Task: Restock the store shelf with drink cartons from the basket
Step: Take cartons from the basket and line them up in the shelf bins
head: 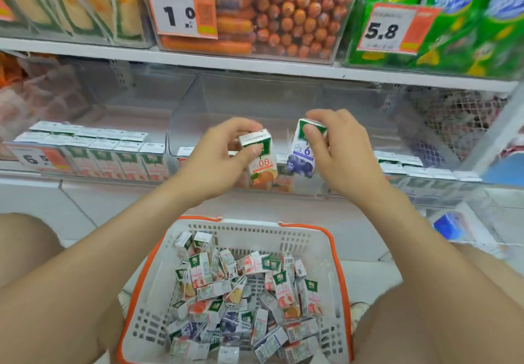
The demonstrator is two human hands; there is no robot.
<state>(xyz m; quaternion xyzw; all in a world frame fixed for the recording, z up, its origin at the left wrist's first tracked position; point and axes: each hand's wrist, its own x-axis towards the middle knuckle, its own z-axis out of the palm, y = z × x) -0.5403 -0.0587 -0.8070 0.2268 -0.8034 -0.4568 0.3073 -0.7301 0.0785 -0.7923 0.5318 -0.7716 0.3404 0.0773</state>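
I see the left hand (215, 159) and right hand (337, 153) on bare forearms (113, 238); bare knees (442, 307) at eight and four o'clock.

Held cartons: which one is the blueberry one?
The blueberry carton pinched by the right hand, printed purple with berries. The left hand holds the orange carton, printed with orange fruit.

Orange carton (262, 165), blueberry carton (301, 162), basket (255, 236) of cartons
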